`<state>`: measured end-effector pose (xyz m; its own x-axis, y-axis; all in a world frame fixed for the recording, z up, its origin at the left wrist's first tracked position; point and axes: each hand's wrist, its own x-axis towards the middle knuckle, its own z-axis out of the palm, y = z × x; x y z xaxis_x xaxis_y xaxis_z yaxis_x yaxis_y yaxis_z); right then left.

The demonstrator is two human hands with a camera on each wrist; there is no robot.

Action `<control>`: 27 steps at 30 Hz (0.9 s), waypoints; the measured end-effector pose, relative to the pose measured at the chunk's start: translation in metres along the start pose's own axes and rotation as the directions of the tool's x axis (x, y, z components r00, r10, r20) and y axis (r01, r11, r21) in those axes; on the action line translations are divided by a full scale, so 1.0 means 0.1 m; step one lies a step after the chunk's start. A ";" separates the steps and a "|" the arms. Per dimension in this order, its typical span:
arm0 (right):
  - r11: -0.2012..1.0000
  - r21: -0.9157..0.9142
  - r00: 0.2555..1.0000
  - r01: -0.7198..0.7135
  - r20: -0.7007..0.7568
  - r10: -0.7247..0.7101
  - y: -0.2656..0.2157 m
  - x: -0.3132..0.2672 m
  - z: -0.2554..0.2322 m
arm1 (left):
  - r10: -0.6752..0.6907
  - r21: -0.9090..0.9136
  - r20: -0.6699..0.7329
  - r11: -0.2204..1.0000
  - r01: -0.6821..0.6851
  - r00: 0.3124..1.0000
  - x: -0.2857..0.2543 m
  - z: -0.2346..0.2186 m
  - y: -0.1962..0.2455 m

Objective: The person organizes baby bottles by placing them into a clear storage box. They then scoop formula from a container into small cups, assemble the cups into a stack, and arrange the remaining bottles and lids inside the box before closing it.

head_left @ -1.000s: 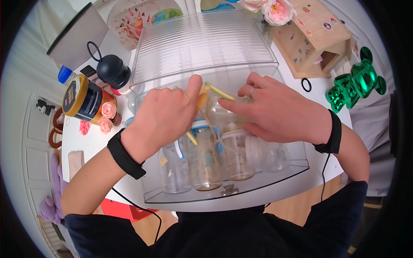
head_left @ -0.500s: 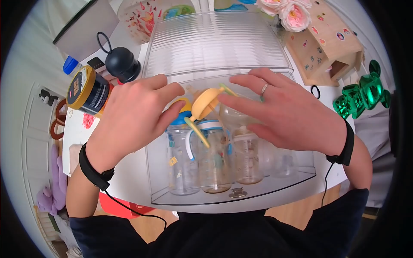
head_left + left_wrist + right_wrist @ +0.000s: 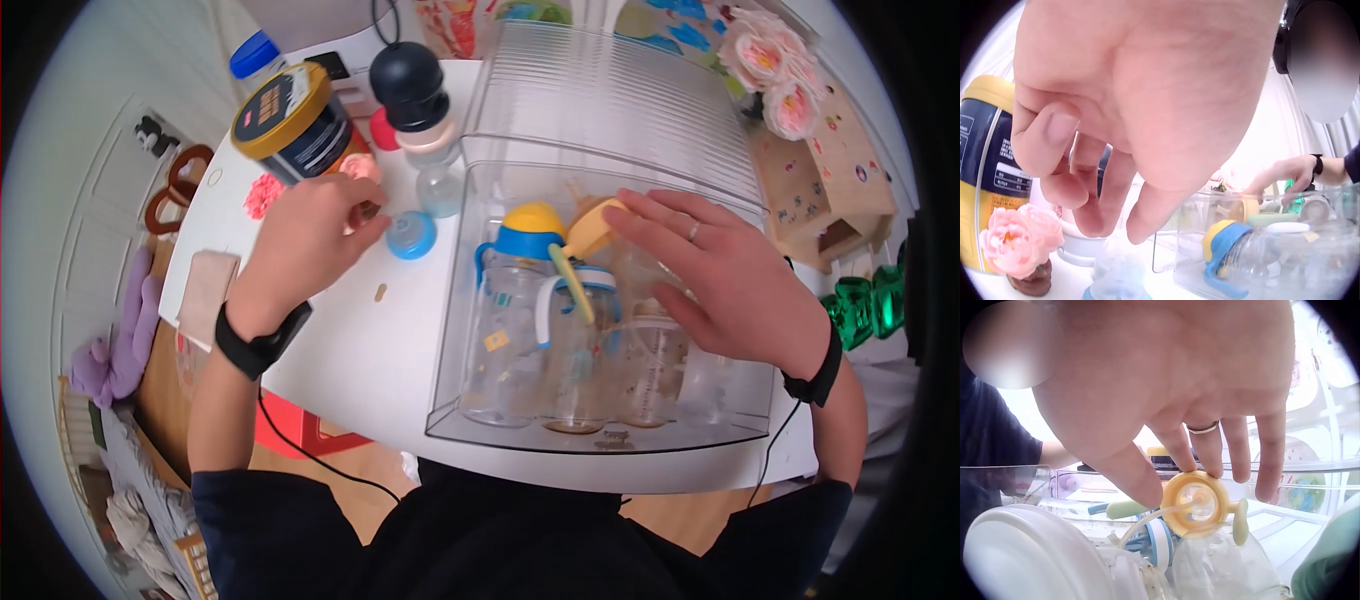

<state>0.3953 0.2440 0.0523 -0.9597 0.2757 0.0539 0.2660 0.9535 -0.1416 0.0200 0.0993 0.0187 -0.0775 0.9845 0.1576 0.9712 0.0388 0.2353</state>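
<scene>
My left hand (image 3: 310,240) hangs over the table left of the clear box, its fingers loosely curled and holding nothing. Just right of its fingertips lies a small clear item with a blue rim (image 3: 411,235). My right hand (image 3: 710,270) is over the box (image 3: 455,350), fingers mostly straight. In the right wrist view, its fingertips touch a yellow ring-shaped lid (image 3: 1175,519) with green handles and a thin tube. Under and beside this lid, several clear bottles stand in the box, one with a yellow and blue top (image 3: 530,232).
Left of the box are a dark tub with a yellow lid (image 3: 285,112), a round black-topped container (image 3: 408,85), pink flowers (image 3: 265,196) and a folded cloth (image 3: 208,290). A ribbed clear lid (image 3: 620,100) stands raised behind the box. A wooden house (image 3: 845,170) is at the right.
My left hand has left the yellow lid and moved left, out over the table. My right hand stays by the lid. The head view has turned left.
</scene>
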 end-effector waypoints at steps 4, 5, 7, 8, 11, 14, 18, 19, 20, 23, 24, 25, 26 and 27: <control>0.999 0.047 1.000 -0.012 0.000 0.012 -0.03 0.00 0.00 | -0.080 0.014 0.027 0.997 0.080 0.996 -0.02 0.21 -0.03; 0.999 0.044 1.000 -0.007 0.006 0.006 -0.04 0.00 -0.04 | -0.087 0.014 0.033 0.996 0.086 0.996 -0.01 0.24 -0.04; 1.000 0.031 0.999 -0.008 -0.033 0.009 -0.05 -0.05 -0.08 | -0.065 0.012 0.023 0.998 0.064 0.998 0.03 0.29 -0.03; 1.000 0.018 0.997 -0.010 -0.077 0.012 -0.07 -0.07 -0.08 | -0.039 0.012 0.004 0.999 0.039 0.999 0.02 0.30 -0.06; 0.998 0.029 0.992 -0.059 -0.108 0.062 -0.05 -0.19 -0.15 | 0.027 -0.017 -0.103 0.999 -0.029 0.994 -0.03 0.22 -0.12; 0.990 0.035 0.981 -0.133 -0.134 0.137 -0.07 -0.35 -0.29 | 0.015 -0.098 -0.216 0.994 -0.038 0.976 -0.13 -0.20 0.08; 0.985 0.096 0.961 -0.144 -0.223 0.163 -0.03 -0.52 -0.35 | 0.080 -0.314 -0.132 0.942 -0.118 0.988 -0.20 -0.62 0.70; 0.985 0.107 0.957 -0.135 -0.244 0.158 -0.02 -0.56 -0.37 | 0.166 -0.344 -0.107 0.919 -0.193 0.980 -0.17 -0.54 0.85; 0.986 0.109 0.954 -0.123 -0.260 0.147 -0.01 -0.59 -0.38 | 0.271 -0.346 -0.044 0.899 -0.269 0.962 -0.11 -0.48 1.00; 0.973 0.175 0.950 -0.152 -0.246 0.193 0.01 -0.73 -0.41 | 0.498 -0.310 0.015 0.827 -0.470 0.867 0.13 -0.25 1.49; 0.967 0.186 0.949 -0.176 -0.227 0.217 0.01 -0.78 -0.41 | 0.541 -0.251 0.045 0.820 -0.514 0.840 0.23 -0.22 1.65; 0.960 0.197 0.948 -0.201 -0.207 0.241 0.01 -0.83 -0.42 | 0.581 -0.191 0.078 0.806 -0.560 0.810 0.33 -0.20 1.78; 0.956 0.182 0.947 -0.229 -0.184 0.262 0.01 -0.87 -0.42 | 0.581 -0.153 0.090 0.810 -0.566 0.809 0.40 -0.15 1.87; 0.951 0.180 0.943 -0.253 -0.173 0.284 0.02 -0.91 -0.41 | 0.581 -0.113 0.100 0.813 -0.571 0.808 0.48 -0.08 1.94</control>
<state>0.4872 0.2260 0.0872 -0.8141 0.5516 0.1817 0.4791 0.8147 -0.3265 0.2030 0.1525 0.0792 0.5241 0.8349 0.1680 0.8086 -0.5497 0.2098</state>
